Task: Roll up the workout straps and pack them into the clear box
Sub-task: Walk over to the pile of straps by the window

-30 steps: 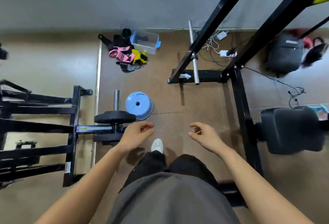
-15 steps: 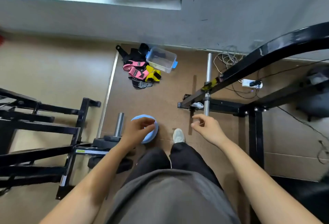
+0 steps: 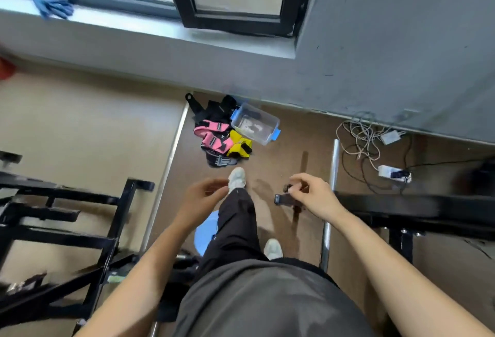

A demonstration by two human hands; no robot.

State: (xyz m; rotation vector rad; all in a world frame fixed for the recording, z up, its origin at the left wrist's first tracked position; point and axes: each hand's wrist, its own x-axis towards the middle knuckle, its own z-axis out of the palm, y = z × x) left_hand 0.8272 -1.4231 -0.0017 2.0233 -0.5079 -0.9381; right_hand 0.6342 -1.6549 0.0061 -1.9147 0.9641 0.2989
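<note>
Head view: vs. 1 s ago we've walked right up to the gear. The heap of pink, yellow & black workout straps (image 3: 217,137) lies at the far edge of the brown floor mat (image 3: 281,167), near its far-left corner by the wall. The clear plastic box w/ blue latches (image 3: 255,123) sits against the heap's right side. Both were well ahead of us before; now our front white shoe (image 3: 237,177) is planted just short of the heap. The round light-blue weight plate (image 3: 203,232), ahead of our hands a sec ago, is now back under the left forearm.

Left hand (image 3: 201,197) & right hand (image 3: 313,194) hang in front of us, apart from each other and short of the straps. Fingers on both are loosely curled, holding nothing, same as before.

We judge the approach is approx. done, but the task proper isn't started: no strap is rolled. Something dark shows through the box wall; can't tell if it's inside or behind. Next up, prob. crouch and reach for one strap off the heap's near side.
</note>
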